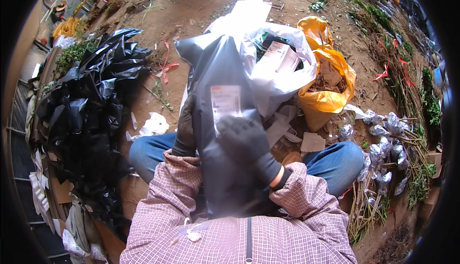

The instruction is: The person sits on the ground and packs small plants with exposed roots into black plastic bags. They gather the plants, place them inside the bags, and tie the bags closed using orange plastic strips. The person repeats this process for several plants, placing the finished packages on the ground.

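Observation:
A long black plastic mailing bag (pixel 228 66) lies upright across my lap, its near end close to my jacket. A white printed shipping label (pixel 225 102) is on its front. My left hand (pixel 185 127), in a dark glove, grips the bag's left edge, with part of the fingers hidden behind it. On the lower part of the label rests my right hand (pixel 244 140), also gloved and somewhat blurred. Its fingers look bent against the bag; whether they hold anything is hidden.
Black plastic bags (pixel 97 120) are heaped at left. Ahead stand a white sack (pixel 280 84) holding labels and a yellow sack (pixel 323 99) with scraps. Foil-wrapped plant bundles (pixel 384 152) lie at right. Crumpled white paper (pixel 154 124) is by my left knee.

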Available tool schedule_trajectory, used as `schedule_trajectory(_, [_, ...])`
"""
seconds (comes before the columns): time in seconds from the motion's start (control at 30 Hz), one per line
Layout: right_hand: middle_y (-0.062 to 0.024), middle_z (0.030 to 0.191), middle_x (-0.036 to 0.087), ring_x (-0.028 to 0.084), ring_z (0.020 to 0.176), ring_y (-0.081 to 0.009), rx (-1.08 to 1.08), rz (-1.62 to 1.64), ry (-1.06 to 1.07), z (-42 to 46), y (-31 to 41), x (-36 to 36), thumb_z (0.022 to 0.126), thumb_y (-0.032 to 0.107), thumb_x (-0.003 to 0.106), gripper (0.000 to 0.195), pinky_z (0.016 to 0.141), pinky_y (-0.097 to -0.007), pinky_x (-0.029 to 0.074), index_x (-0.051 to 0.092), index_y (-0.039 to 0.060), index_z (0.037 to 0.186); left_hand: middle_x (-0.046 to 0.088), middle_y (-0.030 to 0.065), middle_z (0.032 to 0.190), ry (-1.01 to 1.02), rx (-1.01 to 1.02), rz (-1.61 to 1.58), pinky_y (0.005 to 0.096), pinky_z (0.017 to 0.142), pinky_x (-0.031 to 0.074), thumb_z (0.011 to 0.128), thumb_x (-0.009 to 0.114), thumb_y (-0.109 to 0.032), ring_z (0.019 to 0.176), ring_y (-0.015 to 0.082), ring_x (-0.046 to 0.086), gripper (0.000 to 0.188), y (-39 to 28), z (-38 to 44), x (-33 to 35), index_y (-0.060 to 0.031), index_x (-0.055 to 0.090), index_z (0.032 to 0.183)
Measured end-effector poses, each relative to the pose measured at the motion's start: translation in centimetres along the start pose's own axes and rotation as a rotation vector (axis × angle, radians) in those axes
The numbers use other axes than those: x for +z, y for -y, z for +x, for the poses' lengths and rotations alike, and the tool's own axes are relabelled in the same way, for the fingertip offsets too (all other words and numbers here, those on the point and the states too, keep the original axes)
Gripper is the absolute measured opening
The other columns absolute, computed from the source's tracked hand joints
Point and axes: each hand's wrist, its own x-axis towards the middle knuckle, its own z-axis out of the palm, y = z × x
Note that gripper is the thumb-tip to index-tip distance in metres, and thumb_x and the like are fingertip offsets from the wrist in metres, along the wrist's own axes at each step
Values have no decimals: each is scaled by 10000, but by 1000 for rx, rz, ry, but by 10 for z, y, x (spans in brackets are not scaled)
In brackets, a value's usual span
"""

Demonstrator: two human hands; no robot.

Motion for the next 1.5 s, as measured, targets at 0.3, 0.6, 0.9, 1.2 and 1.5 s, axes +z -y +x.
schedule_trajectory(0.3, [-205,1423,491,470,1332,-342,-84,83,97,48,33,-11,839,230,667,617,1109,-459,357,483,39,1395,564,164,1360,-7,27,-131,446,1058,446,1033,415,-484,1202,288,580,588,10,-32,64,-40,471,1414])
schedule_trajectory(0.6, [-152,1358,548,495,1267,-238,883,1245,115,-13,43,-54,926,334,673,617,1087,-388,366,464,-33,1376,464,147,1457,-83,286,882,366,1140,318,1019,523,-362,1330,232,462,639,9,-83,17,-11,288,1499])
schedule_trajectory(0.9, [-18,905,639,580,737,-98,594,1032,18,58,73,11,978,86,603,175,631,-255,455,597,10,1136,541,172,1400,-353,58,1196,390,1083,403,802,799,-136,1298,247,500,724,61,-263,31,8,450,1420])
schedule_trajectory(1.2, [-237,1356,537,533,1245,-403,-414,788,497,122,212,34,850,196,730,675,1036,-423,429,441,17,1434,710,99,1070,-1465,989,957,283,727,592,965,614,-301,846,161,692,379,-104,-466,-42,21,664,1159])
schedule_trajectory(1.5, [-105,1110,704,635,1055,-180,311,651,603,59,14,-49,997,152,553,321,932,-309,481,618,-20,1260,703,100,1037,-1884,1380,1841,310,881,535,887,649,-87,938,200,659,283,-329,-567,-92,7,649,1154])
